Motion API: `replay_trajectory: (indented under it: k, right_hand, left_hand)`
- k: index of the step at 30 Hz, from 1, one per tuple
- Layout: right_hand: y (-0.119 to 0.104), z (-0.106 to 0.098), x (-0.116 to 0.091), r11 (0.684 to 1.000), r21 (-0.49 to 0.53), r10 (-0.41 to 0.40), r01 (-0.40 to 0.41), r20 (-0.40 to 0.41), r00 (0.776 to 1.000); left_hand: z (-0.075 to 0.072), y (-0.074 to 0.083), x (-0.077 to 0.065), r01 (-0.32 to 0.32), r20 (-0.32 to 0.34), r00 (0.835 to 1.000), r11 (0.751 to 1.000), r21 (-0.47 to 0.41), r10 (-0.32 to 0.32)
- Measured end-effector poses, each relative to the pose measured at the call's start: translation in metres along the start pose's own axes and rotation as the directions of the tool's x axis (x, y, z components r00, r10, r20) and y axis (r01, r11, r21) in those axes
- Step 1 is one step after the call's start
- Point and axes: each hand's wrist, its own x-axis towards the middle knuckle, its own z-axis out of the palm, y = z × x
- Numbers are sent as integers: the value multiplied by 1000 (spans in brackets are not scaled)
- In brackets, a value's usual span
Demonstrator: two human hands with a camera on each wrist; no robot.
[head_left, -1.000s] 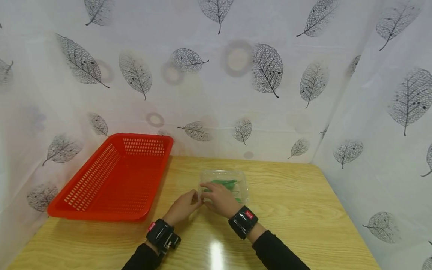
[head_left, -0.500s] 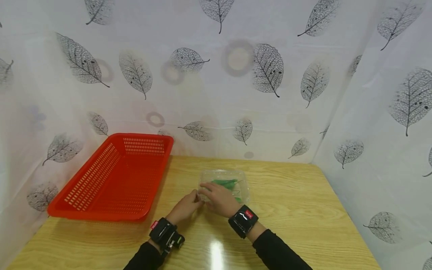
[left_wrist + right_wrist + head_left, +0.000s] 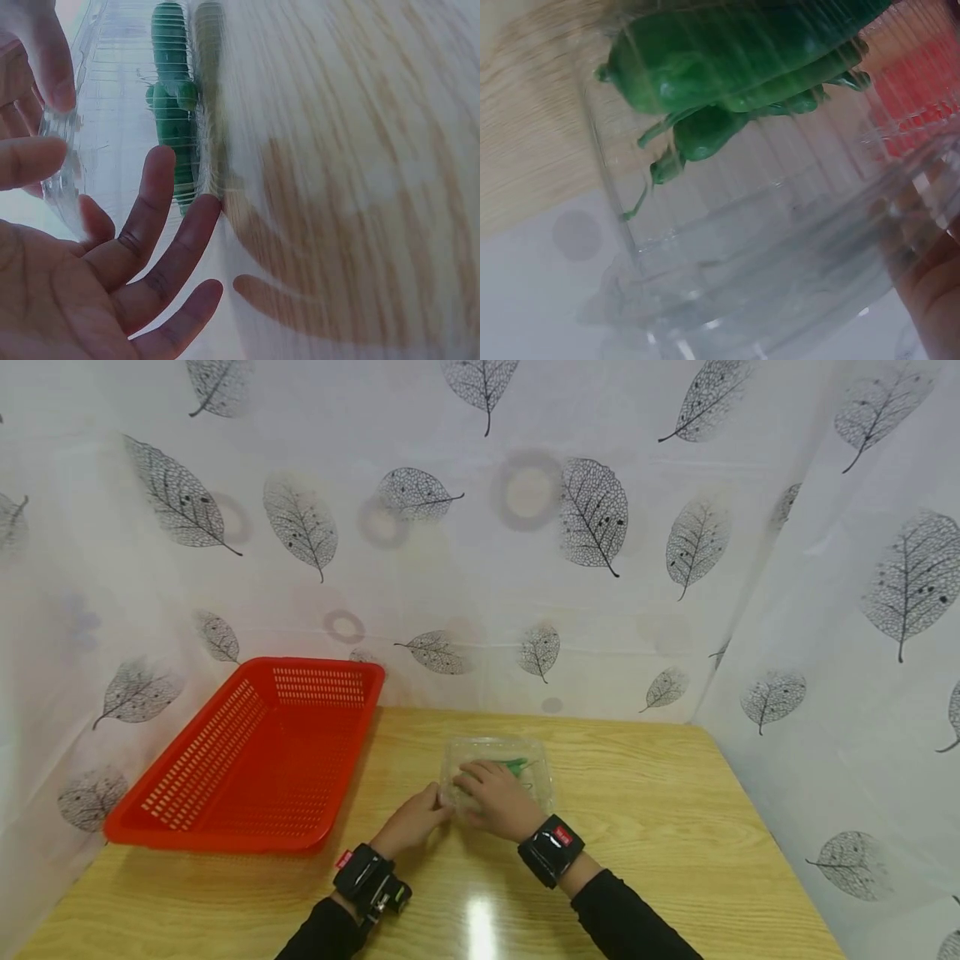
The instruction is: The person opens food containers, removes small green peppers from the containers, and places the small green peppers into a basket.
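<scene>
A clear plastic clamshell box lies on the table, with green peppers inside, seen through its walls. My left hand is at its near left corner. Thumb and index finger pinch the rim there, while the other fingers reach along the ribbed side wall. My right hand rests over the top of the box near the same corner, fingers lightly bent, thumb by the rim. It hides part of the peppers. The right wrist view shows the peppers close up through the plastic, with part of a hand at its edge.
A red plastic basket with slotted walls stands at the left of the wood-grain table. Leaf-printed white sheeting hangs behind and at both sides. Each wrist bears a black strap.
My right hand has shifted slightly right over the box, its fingers now covering more of the peppers. My left hand stays at the corner with hardly any movement. The box has barely moved.
</scene>
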Motion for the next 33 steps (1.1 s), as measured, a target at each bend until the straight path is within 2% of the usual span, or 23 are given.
replay_trajectory:
  k: [5,12,21,25,28,30,33]
  right_hand:
    - [1,0,1,1000,-16,-19,19,-2,1000]
    - [-1,-2,2,1000,-5,5,-4,47,999]
    - [-2,-5,3,1000,-10,0,0,62,998]
    - [-3,-3,1,995,-66,-80,79,-6,997]
    - [-2,2,1,979,-136,-163,151,-87,983]
    - [-2,5,0,969,-174,-199,176,-128,972]
    - [-3,7,0,966,-189,-208,177,-157,965]
  left_hand:
    - [1,2,0,-5,-10,1000,1000,27,5]
    - [2,3,0,-9,-12,1000,999,40,9]
    - [5,7,-1,25,-32,999,999,-23,-26]
    - [5,8,0,57,-15,998,997,-54,-58]
    - [4,8,1,71,-3,997,995,-74,-72]
    - [5,7,2,78,-9,997,993,-93,-80]
    - [5,8,3,91,-30,995,990,-112,-95]
